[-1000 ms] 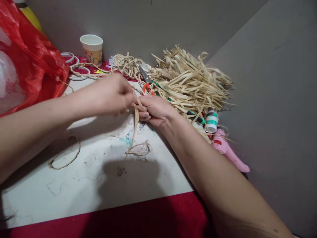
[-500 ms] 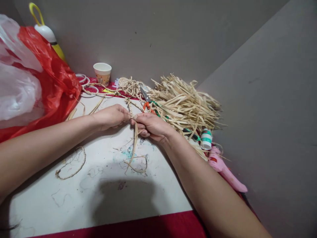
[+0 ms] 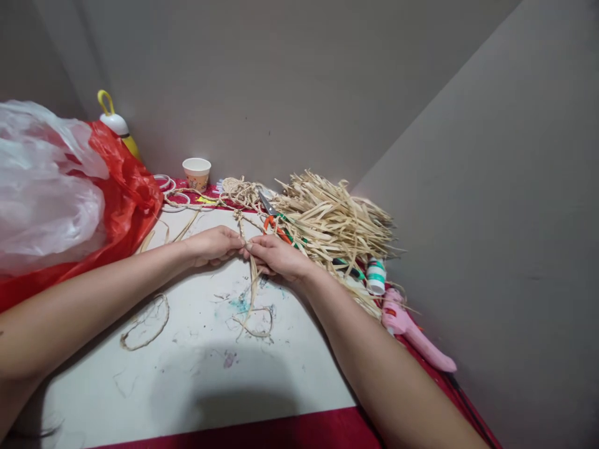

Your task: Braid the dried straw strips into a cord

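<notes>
Over the white board (image 3: 187, 374), my left hand (image 3: 216, 246) and my right hand (image 3: 278, 257) meet with fingertips together. Both pinch a straw cord (image 3: 241, 226), whose twisted part runs up away from me toward the back. Below my fingers its loose flat strands (image 3: 254, 284) hang toward me and curl on the board. Just behind my right hand lie scissors (image 3: 269, 212) with orange and green handles, beside a large bundle of dry straw (image 3: 332, 218). The exact finger grip on the strands is too small to make out.
At the left, a red plastic bag (image 3: 126, 193) and a clear one bulge over the board, before a yellow bottle (image 3: 116, 125). A paper cup (image 3: 196, 173) stands at the back. On the right are a white-and-green roll (image 3: 375, 276) and a pink glue gun (image 3: 414, 333). A grey wall (image 3: 262, 81) rises behind.
The whole view has tilted up, so everything sits lower in the picture. Both hands stay at the same spot on the cord, still pinching it.
</notes>
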Demonstrator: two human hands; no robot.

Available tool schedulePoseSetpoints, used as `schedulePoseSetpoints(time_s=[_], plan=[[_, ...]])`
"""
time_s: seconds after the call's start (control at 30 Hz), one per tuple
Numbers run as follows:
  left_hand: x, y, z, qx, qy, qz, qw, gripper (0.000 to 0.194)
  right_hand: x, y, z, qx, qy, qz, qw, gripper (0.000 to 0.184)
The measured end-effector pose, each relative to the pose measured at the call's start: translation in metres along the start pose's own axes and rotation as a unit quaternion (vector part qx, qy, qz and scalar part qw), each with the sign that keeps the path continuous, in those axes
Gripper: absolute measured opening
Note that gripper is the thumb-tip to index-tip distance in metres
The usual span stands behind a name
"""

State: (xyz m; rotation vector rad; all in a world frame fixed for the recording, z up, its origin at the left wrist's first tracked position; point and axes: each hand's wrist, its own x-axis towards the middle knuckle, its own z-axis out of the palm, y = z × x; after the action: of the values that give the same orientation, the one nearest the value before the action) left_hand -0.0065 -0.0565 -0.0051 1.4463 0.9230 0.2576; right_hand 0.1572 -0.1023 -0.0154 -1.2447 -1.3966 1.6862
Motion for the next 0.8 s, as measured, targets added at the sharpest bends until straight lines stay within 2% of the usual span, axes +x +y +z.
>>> schedulePoseSetpoints(time_s=[0.17,0.27,0.37,0.47,0.53,0.63,0.7,0.8], plan=[[-0.003,-0.002,0.002,-0.003,0.041,-0.002,0.999,0.018,0.003,-0.005,0.003,-0.049,0.013,0.032,0.998,0.022],[-0.004,-0.002,0.002,0.001,0.046,0.001,0.999,0.019,0.000,-0.017,-0.002,-0.163,0.058,0.044,0.984,0.025],[-0.003,-0.003,0.001,0.000,0.040,0.008,0.999,0.019,-0.010,-0.040,-0.012,-0.284,0.067,0.039,0.956,0.015],[-0.005,-0.003,0.000,-0.007,0.040,0.006,0.999,0.019,-0.026,-0.072,-0.024,-0.335,0.049,0.040,0.940,0.015],[-0.006,-0.002,0.000,-0.008,0.043,0.005,0.999,0.019,-0.037,-0.094,-0.036,-0.347,0.106,0.013,0.932,0.013],[-0.007,-0.002,0.000,0.000,0.040,0.010,0.999,0.019,-0.051,-0.119,-0.066,-0.326,0.260,-0.048,0.908,0.014],[-0.007,-0.002,0.000,0.000,0.036,0.008,0.999,0.020,-0.058,-0.125,-0.092,-0.334,0.369,-0.062,0.865,0.015],[-0.004,-0.004,-0.001,-0.005,0.031,0.008,0.999,0.020,-0.065,-0.115,-0.131,-0.415,0.479,-0.018,0.773,0.015]])
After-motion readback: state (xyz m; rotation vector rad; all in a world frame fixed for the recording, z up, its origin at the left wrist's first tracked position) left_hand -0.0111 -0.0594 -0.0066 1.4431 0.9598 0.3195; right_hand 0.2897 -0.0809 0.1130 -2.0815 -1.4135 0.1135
